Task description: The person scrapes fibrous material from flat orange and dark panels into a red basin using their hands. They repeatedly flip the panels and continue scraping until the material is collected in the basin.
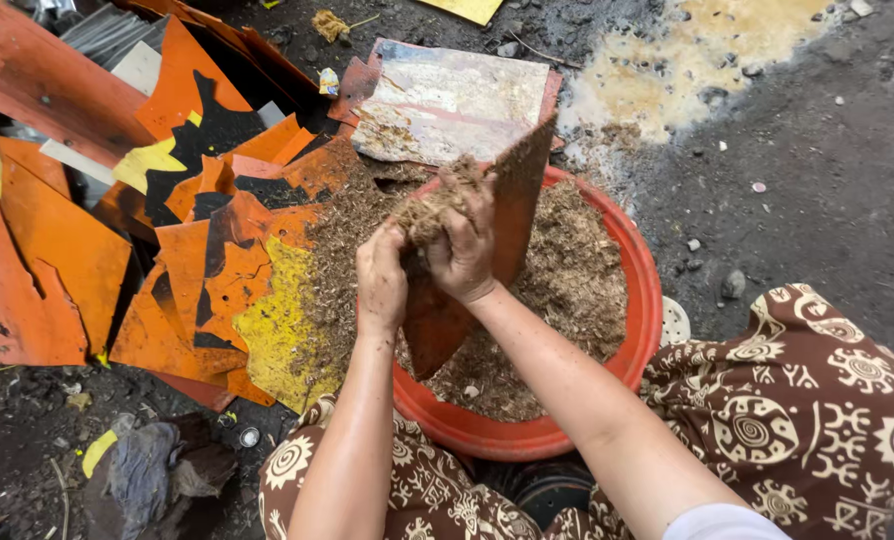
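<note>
While both are working over the basin, the right hand (464, 250) is clenching a clump of dry fibrous material (437, 205), and the left hand (381, 280) is gripping the rusty orange board (512, 215) standing just behind them. Below them, the red basin (647, 290) is holding the loose heap. Fibres could be spilling past the rim onto orange scraps (57, 260) left of the hands if the grip loosens.

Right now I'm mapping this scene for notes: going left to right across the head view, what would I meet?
Orange board scraps → left hand → right hand → red basin → brown patterned cloth.
</note>
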